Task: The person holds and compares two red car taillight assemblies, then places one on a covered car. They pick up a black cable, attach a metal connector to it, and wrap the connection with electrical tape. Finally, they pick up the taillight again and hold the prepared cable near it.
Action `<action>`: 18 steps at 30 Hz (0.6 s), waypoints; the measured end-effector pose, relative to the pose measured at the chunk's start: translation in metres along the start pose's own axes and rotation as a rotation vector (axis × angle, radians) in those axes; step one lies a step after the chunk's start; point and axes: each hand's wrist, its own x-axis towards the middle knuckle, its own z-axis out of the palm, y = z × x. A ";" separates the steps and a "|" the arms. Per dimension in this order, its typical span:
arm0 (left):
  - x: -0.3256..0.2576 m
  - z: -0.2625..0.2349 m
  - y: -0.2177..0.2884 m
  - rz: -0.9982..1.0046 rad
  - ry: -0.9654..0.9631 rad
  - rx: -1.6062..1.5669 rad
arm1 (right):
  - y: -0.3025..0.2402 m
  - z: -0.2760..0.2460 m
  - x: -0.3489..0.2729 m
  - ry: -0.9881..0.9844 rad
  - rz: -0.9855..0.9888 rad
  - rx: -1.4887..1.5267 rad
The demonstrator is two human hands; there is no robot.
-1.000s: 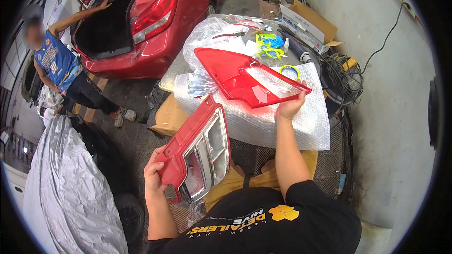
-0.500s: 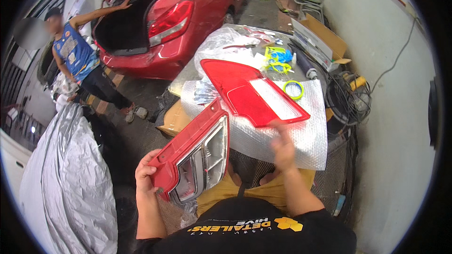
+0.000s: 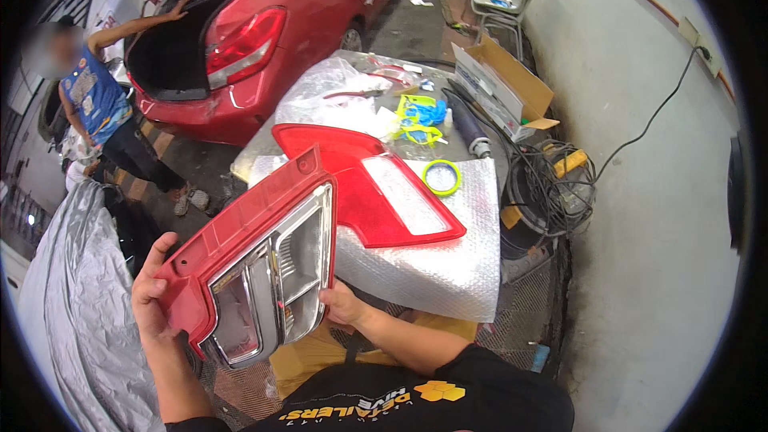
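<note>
A car tail light housing (image 3: pixel 250 212), with a red rim and chrome reflector pockets, is held up in front of me at a slant. My left hand (image 3: pixel 154 292) is closed around its lower left end. At its right edge, my right hand (image 3: pixel 342 304) grips the chrome side, some fingers hidden behind it. Behind the housing, a red tail light lens (image 3: pixel 364 212) with a white panel lies on silver bubble foil (image 3: pixel 448 280); the housing covers part of the lens. A roll of yellow-green tape (image 3: pixel 442 178) rests on the foil at the lens's right.
A red car (image 3: pixel 264 104) with its boot open stands beyond the table, and a person (image 3: pixel 104 100) reaches toward it. Gloves (image 3: pixel 420 116), a polisher (image 3: pixel 472 132) and a cardboard box (image 3: pixel 512 80) sit at the back. Coiled cables (image 3: pixel 560 192) hang over a bin near the wall.
My right hand has moved left from beside the lens to the housing's right edge and taken hold. The housing is higher and nearer, overlapping the lens. The view has shifted right.
</note>
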 end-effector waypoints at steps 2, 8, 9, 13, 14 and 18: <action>0.012 0.003 -0.003 -0.029 0.011 -0.003 | -0.007 -0.014 -0.001 -0.089 0.087 0.120; 0.013 -0.001 -0.010 -0.019 0.128 -0.016 | -0.016 -0.011 0.004 -0.159 0.184 0.210; 0.011 0.002 -0.011 -0.024 0.117 0.004 | -0.014 -0.003 0.007 -0.169 0.139 0.298; -0.013 -0.018 -0.011 -0.008 0.205 0.148 | 0.006 0.022 0.007 -0.109 0.152 0.471; -0.017 -0.027 -0.011 -0.014 0.177 0.166 | 0.012 0.027 0.005 -0.098 0.124 0.450; -0.011 -0.034 0.000 -0.061 0.181 0.124 | 0.009 0.049 -0.007 -0.031 0.159 0.423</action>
